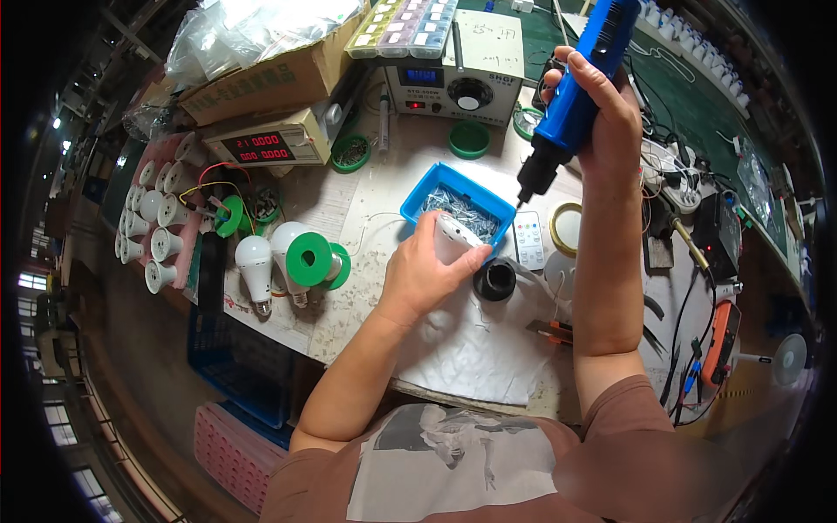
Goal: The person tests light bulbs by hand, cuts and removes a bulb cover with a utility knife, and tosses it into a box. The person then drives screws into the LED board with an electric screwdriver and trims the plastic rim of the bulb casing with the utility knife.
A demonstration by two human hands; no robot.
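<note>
Nearest to the person, a white cloth (475, 357) lies at the front edge of the table (344, 322). Above it is the left hand (418, 277), with thumb and fingers closed around a white part (459, 237), which has small dark holes. This part is in front of the near side of a blue tray (413, 197); I cannot tell if it touches the tray. Just beside the hand, on its right, stands a black round cup (495, 280).

The blue tray contains many loose screws (453, 202). To its right lie a white remote control (529, 241) and a roll of tape (568, 228). The right hand (608, 109) is raised and grips a blue electric screwdriver (571, 109), whose tip points down, near the tray's right corner.

On the left side there are a green spool (309, 259) and a white bulb (255, 266), which leans a little. Farther away are an empty-looking green dish (469, 139), a meter with red digits (261, 148), a beige power box (488, 52) and a cardboard box (261, 91).
</note>
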